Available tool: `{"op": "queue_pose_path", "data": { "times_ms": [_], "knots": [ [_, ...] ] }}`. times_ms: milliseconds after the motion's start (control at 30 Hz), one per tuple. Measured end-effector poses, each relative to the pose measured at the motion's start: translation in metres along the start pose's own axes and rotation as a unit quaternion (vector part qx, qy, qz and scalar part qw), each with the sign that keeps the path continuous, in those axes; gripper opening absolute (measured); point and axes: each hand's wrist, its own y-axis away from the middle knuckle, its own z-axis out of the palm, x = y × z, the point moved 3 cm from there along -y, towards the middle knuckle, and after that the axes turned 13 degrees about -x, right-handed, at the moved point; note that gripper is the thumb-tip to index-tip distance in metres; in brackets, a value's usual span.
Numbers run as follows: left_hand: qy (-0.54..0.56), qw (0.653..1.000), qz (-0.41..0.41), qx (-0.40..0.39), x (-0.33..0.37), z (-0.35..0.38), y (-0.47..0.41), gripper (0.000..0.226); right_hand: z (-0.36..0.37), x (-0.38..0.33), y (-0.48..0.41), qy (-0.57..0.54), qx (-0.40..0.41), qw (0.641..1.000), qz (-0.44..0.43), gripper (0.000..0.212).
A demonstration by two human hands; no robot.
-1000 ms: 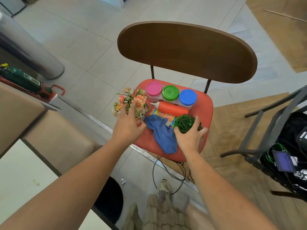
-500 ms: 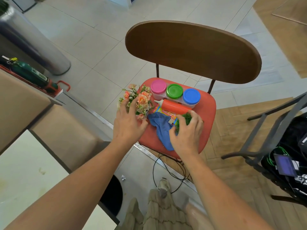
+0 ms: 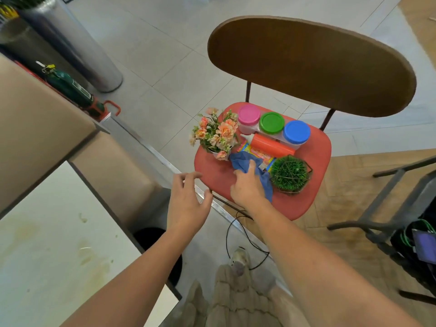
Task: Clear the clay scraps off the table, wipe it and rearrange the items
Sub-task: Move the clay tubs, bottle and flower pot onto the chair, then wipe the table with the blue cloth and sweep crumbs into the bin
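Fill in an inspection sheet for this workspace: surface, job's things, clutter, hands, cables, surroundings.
Surface: white table, stained and smeared; red chair seat holds the items.
Job's things: blue cloth on the seat; three tubs, orange bottle, flowers and green plant around it.
Clutter: coloured packet under the bottle.
Hands: right hand pinches the cloth; left hand open, beside the seat.
Cables: black cable on the floor below the seat.
Surroundings: metal column; second chair frame.
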Motion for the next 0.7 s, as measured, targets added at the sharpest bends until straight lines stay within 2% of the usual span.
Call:
{"op": "queue_pose_path", "data": {
  "times_ms": [200, 400, 533, 700],
  "knots": [
    [0.011, 0.998, -0.034, -0.060, -0.017, 0.000, 0.017, 0.042, 0.003, -0.005, -0.015, 0.041, -0.068, 0.994, 0.081, 0.043],
    [0.023, 0.994, -0.049, -0.092, -0.024, -0.012, 0.027, 0.048, 0.002, -0.005, -0.022, 0.099, 0.002, 0.994, 0.043, 0.057],
    [0.038, 0.993, -0.059, -0.095, -0.030, -0.017, 0.030, 0.050, 0.001, -0.001, -0.033, 0.072, -0.039, 0.995, 0.057, 0.069],
    [0.086, 0.985, -0.088, -0.125, -0.036, -0.017, 0.025, 0.051, 0.000, 0.002, -0.045, 0.106, -0.040, 0.991, 0.068, 0.055]
  ]
}}
